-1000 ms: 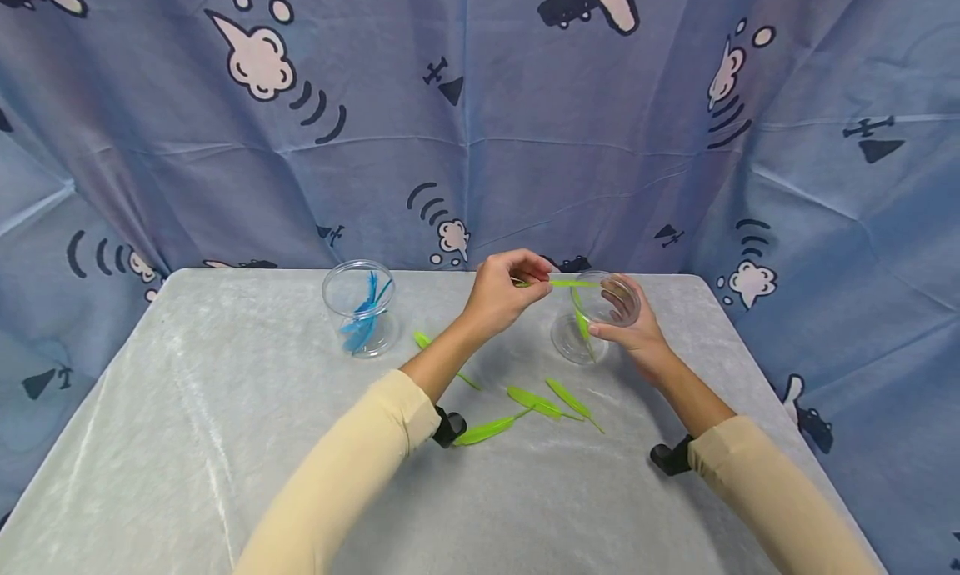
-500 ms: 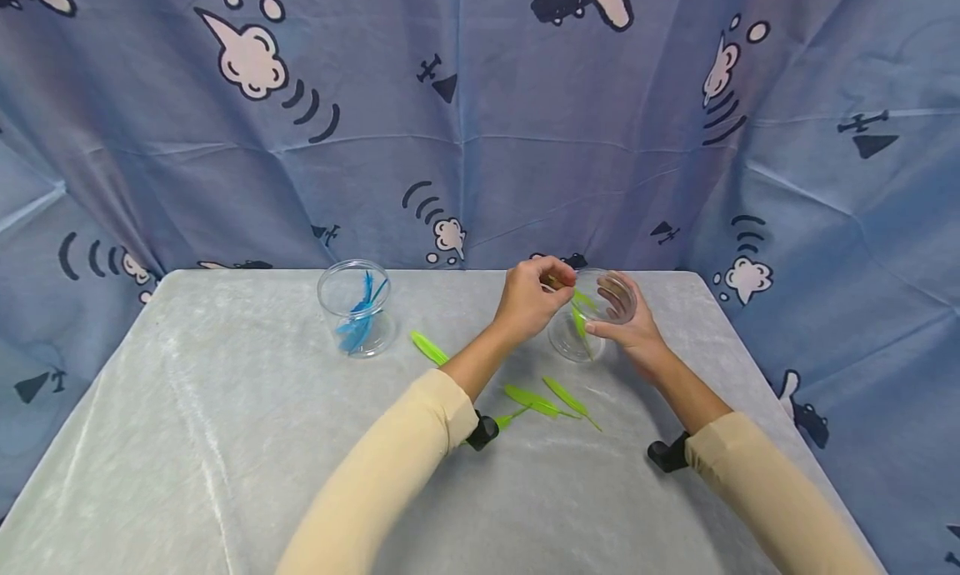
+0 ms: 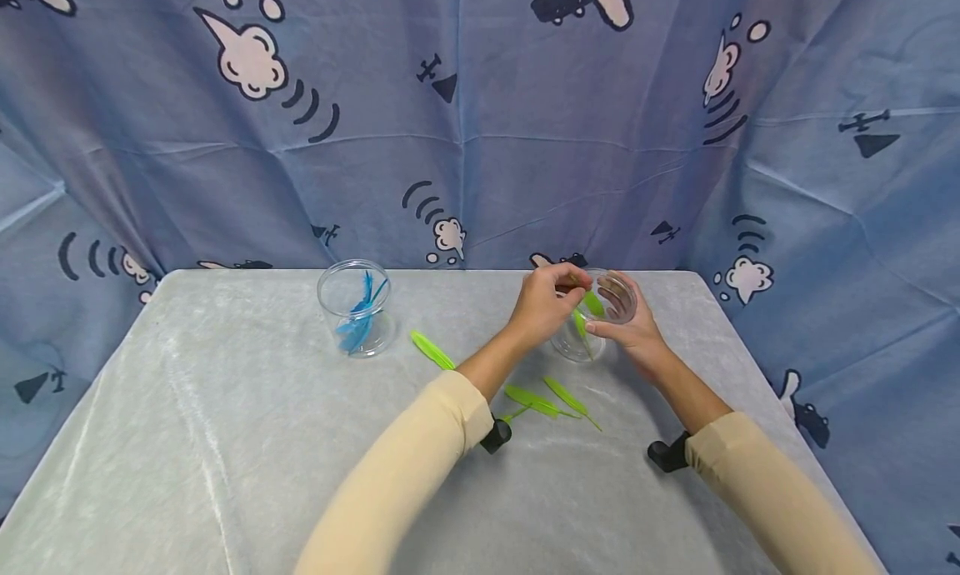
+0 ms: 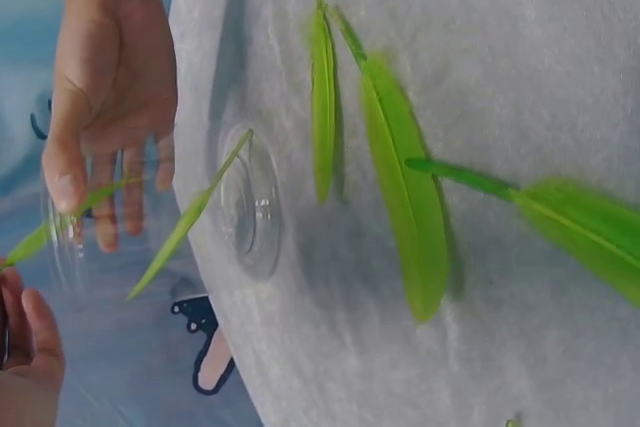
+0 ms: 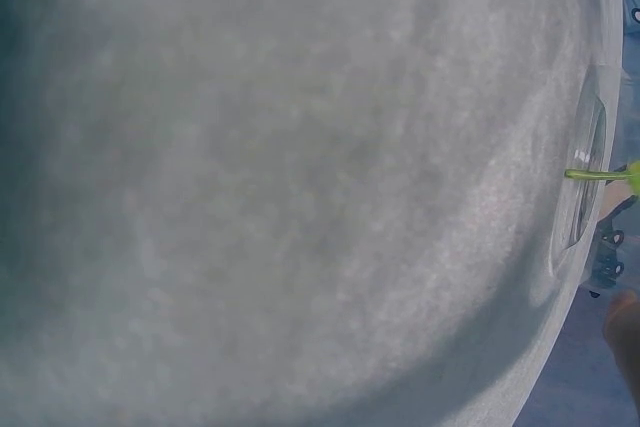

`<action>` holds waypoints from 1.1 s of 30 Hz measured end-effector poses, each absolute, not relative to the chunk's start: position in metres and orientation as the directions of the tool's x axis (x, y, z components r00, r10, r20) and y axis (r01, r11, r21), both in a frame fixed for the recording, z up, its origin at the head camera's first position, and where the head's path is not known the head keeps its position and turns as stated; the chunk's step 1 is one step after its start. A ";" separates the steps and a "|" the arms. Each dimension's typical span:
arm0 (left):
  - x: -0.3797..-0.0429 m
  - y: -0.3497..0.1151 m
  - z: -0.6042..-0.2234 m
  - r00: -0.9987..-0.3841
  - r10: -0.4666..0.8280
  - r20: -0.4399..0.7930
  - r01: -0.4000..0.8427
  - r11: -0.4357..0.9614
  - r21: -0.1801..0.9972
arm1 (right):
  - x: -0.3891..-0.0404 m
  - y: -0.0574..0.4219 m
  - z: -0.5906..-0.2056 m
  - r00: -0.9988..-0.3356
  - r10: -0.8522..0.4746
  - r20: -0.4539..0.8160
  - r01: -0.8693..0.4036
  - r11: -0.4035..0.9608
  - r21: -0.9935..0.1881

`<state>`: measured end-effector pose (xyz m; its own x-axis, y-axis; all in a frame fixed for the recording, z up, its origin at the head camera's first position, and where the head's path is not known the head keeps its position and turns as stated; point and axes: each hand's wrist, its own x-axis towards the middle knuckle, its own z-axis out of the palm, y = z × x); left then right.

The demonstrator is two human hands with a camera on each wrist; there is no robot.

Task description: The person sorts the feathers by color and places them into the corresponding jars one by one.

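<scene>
My left hand pinches a green feather at the mouth of a clear plastic cup. Part of that feather reaches past the rim in the head view. Around the cup's right side, my right hand holds it, thumb in front and fingers behind. Another green feather leans inside this cup, its stem at the bottom. In the left wrist view the left hand's fingertips show at the lower left, opposite the right hand. The right wrist view catches mostly tablecloth and the cup's base.
Several green feathers lie on the grey cloth-covered table, among them one beyond the left forearm and two in front of the cup. A second clear cup with blue feathers stands at the back left. A patterned curtain hangs behind.
My left hand has moved right to the cup's mouth, bringing the green feather from level outside the rim to dipping into it. The right hand and cup stay nearly still.
</scene>
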<state>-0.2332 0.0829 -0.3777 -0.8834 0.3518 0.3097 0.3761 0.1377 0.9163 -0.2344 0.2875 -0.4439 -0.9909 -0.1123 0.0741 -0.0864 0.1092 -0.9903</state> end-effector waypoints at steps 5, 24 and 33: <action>-0.233 0.085 -0.380 -0.877 0.387 0.285 0.367 0.155 0.917 | -0.234 0.287 -0.443 -0.990 -0.117 0.074 -0.085 0.097 -0.992; -0.231 0.049 -0.389 -0.859 0.452 0.241 0.336 0.140 0.932 | -0.233 0.284 -0.446 -0.991 -0.106 0.083 -0.092 0.082 -0.992; -0.244 -0.008 -0.396 -0.845 0.488 0.216 0.349 0.199 0.916 | -0.232 0.286 -0.444 -0.991 -0.106 0.086 -0.095 0.076 -0.993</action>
<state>-0.2439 -0.0084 -0.3961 -0.8455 0.4882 0.2163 0.3492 0.1991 0.9156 -0.2324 0.2860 -0.4436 -0.9907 -0.1056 0.0862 -0.0945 0.0764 -0.9926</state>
